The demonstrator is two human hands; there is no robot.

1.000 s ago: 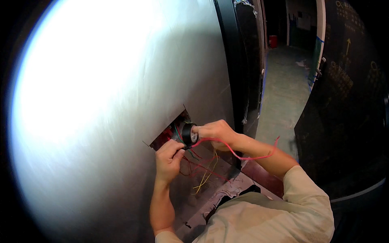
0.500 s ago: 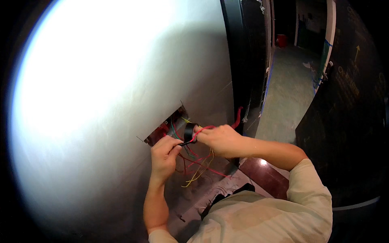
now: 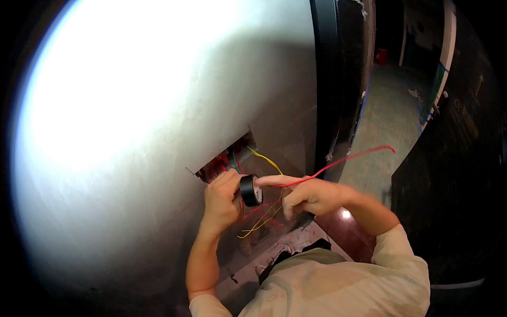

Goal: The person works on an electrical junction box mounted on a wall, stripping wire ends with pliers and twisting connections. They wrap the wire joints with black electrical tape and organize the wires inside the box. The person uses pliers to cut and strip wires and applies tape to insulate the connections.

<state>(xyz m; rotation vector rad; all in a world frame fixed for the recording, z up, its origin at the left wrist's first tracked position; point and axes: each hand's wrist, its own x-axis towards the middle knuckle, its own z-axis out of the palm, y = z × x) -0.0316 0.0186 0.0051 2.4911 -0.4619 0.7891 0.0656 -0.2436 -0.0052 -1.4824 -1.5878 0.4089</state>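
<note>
My left hand is closed in a pinch just below a rectangular wall opening. Its fingertips grip a red wire, though the gripped spot is mostly hidden. Close beside them hangs a roll of black electrical tape, with the straight index finger of my right hand in its hole. The other fingers of that hand are bent. A long red wire passes over the right hand and sticks out to the upper right. A yellow wire and a green wire come out of the opening.
Loose yellow wire ends dangle below my hands. The pale wall fills the left side, ending at a dark vertical frame. Beyond lies a passage floor with a red bucket; a dark panel stands at right.
My right hand has moved slightly right and down, its index finger now straightened through the tape roll. The roll has turned. The long red wire now reaches farther right across the passage.
</note>
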